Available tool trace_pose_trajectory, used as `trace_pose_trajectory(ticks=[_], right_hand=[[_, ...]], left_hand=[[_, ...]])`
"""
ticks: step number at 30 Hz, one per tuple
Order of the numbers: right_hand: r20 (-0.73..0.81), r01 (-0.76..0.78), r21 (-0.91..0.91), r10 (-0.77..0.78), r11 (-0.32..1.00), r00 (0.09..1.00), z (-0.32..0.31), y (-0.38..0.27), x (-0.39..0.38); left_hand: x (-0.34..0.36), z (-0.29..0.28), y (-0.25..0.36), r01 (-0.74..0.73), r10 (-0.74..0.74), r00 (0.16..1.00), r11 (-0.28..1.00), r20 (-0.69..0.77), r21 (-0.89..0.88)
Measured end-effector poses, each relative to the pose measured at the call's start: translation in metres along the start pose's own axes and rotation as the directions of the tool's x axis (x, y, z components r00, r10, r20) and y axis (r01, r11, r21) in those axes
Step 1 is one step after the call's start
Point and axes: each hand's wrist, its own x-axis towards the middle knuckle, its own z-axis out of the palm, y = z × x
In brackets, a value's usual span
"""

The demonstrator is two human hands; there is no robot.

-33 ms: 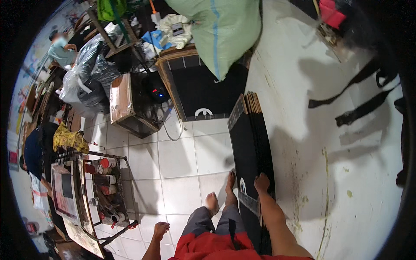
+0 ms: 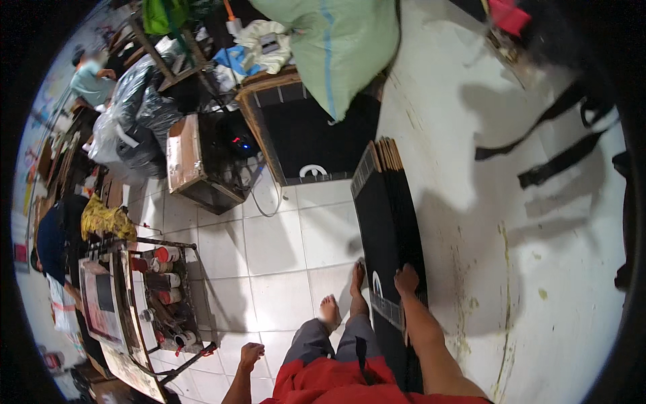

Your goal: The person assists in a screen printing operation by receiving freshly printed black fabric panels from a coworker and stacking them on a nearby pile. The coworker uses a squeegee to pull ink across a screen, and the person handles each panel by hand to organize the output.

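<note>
Our right hand [image 2: 406,279] rests on the black panels [image 2: 381,219] that stretch below and ahead of it, its clamp on them impossible for us to tell; our left hand [image 2: 252,355] hangs free, half open, cans [image 2: 167,254] beyond its left.

no readable text, no legible numbers

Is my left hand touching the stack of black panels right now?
No, the left hand hangs over the white tiled floor, well apart from the stack of black panels, where the right hand is.
</note>
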Motion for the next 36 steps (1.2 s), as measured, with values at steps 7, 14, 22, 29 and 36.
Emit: trace_pose_trajectory(ticks=[7,14,22,29,36], right_hand=[[-0.11,0.049,0.057,-0.042,0.997,0.993,-0.005,0.018,-0.092],[0.244,-0.05,0.092,0.026,0.995,0.97,0.03,0.045,-0.213],[0.167,-0.071,0.113,0.051,0.991,0.985,0.106,0.091,-0.198],[0.18,-0.084,0.08,0.069,0.993,0.981,0.098,0.107,-0.188],[0.341,-0.181,0.122,0.13,0.976,0.931,0.044,0.107,-0.183]], left_hand=[[0.0,0.008,0.027,-0.013,0.002,0.994,0.996,0.113,0.093],[-0.004,0.027,0.041,-0.055,0.034,0.987,0.989,0.156,0.135],[-0.029,0.013,-0.005,-0.081,0.071,0.993,0.99,0.094,0.115],[-0.069,-0.034,-0.137,0.089,-0.096,0.994,0.989,0.06,0.119],[-0.095,-0.043,-0.194,0.278,-0.28,0.96,0.954,0.003,0.109]])
